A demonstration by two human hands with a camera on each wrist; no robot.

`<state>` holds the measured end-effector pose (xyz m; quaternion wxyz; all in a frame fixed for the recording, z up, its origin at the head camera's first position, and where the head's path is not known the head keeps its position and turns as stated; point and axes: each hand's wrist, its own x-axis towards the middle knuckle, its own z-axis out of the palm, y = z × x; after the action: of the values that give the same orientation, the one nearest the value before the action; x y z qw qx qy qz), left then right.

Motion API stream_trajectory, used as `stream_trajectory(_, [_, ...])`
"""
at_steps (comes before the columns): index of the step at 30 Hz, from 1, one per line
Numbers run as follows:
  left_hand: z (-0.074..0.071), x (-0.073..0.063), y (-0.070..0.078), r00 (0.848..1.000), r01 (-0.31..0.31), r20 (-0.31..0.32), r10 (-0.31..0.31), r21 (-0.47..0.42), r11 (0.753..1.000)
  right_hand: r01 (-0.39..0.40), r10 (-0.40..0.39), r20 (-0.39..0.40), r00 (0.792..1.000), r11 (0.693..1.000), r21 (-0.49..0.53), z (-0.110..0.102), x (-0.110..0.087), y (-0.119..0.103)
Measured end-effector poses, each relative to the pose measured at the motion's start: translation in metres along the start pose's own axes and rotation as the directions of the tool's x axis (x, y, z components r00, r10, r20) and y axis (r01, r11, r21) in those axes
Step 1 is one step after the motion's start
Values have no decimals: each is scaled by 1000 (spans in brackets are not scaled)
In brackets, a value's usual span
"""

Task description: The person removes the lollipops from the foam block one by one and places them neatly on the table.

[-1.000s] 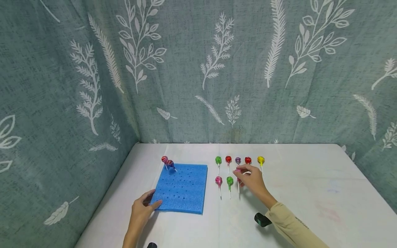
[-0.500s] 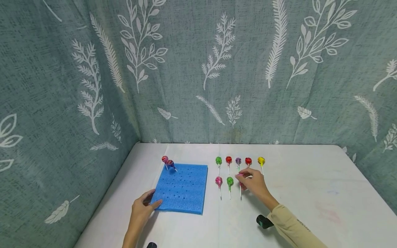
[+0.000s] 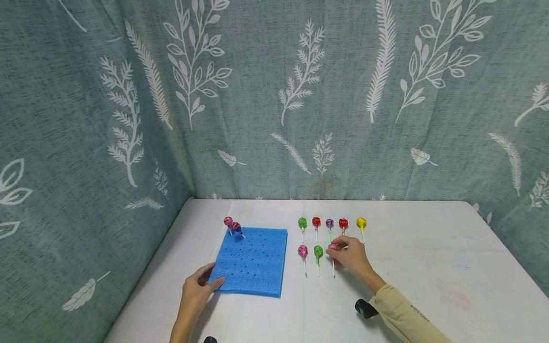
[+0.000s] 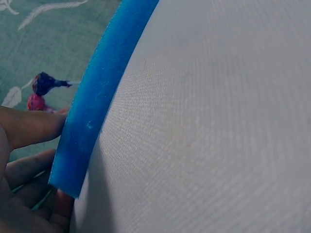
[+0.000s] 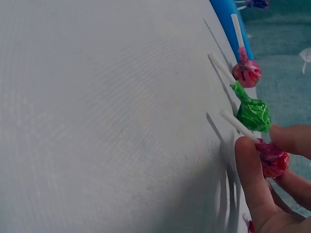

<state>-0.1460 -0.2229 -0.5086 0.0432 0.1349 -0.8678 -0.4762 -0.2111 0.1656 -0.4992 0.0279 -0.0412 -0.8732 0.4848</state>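
Note:
My left hand (image 3: 195,289) grips the near left corner of a blue foam board (image 3: 253,259) pierced with rows of small holes. In the left wrist view its thumb lies against the board's edge (image 4: 92,111). Two wrapped lollipops, one pink (image 3: 228,221) and one dark purple (image 3: 236,227), stand tilted at the board's far left corner. My right hand (image 3: 353,257) pinches a pink lollipop (image 5: 274,160) by its wrapped head, its white stick pointing toward the table's front. Beside it lie a green lollipop (image 3: 318,251) and another pink lollipop (image 3: 302,251).
A back row on the white table (image 3: 429,267) has green (image 3: 302,223), red (image 3: 316,222), purple (image 3: 329,223), a second red (image 3: 343,223) and yellow (image 3: 361,223) lollipops. A patterned green curtain (image 3: 257,166) hangs behind and at the left.
My right hand has moved slightly toward the table's front with the pink lollipop, which now lines up with the front row. My left hand and the foam board have stayed put.

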Motion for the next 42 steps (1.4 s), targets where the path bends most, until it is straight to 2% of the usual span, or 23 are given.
stream_trajectory(5, [0,0,1,1000,-4,9,4,-11,1000,-10,10,10,1000,1000,-24,1,-1,0])
stream_trajectory(22, [4,-1,3,1000,-19,-5,19,-13,1000,36,-34,23,999,992,-121,3,1,3])
stream_trajectory(35, [1,-1,2,1000,-20,-20,20,-4,1000,25,-22,26,999,991,-130,3,-1,-4])
stream_trajectory(42, [0,-1,0,999,-26,-23,26,-12,1000,66,-64,13,998,973,-221,3,0,-7])
